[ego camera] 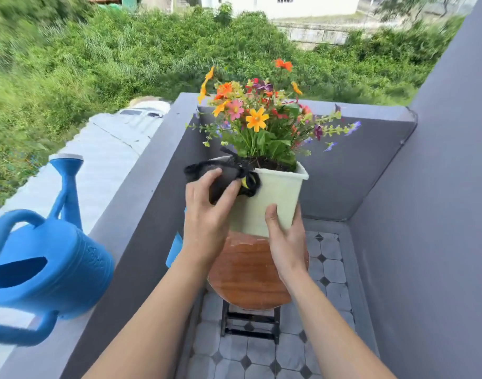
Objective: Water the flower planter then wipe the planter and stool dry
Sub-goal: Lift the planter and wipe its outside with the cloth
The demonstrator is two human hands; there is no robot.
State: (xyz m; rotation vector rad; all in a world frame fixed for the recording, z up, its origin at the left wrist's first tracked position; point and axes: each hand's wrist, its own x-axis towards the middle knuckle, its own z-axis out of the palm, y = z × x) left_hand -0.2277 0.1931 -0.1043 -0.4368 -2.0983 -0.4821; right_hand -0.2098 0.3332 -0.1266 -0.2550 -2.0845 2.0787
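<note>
A pale square planter [272,198] full of colourful flowers [257,119] stands on a round brown wooden stool [245,277]. My left hand [207,214] presses a dark cloth [228,176] against the planter's upper left rim and side. My right hand [286,239] grips the planter's lower right front corner, thumb on the front face. The stool's seat shows wet marks near the planter's base. A blue watering can [48,266] rests on the parapet ledge to my left, apart from both hands.
A grey parapet wall [141,214] runs along the left and far side of the narrow balcony, and a grey wall [439,214] rises on the right. Tiled floor [327,269] lies under the stool. Something blue [175,250] shows behind my left wrist. Beyond the ledge is a drop.
</note>
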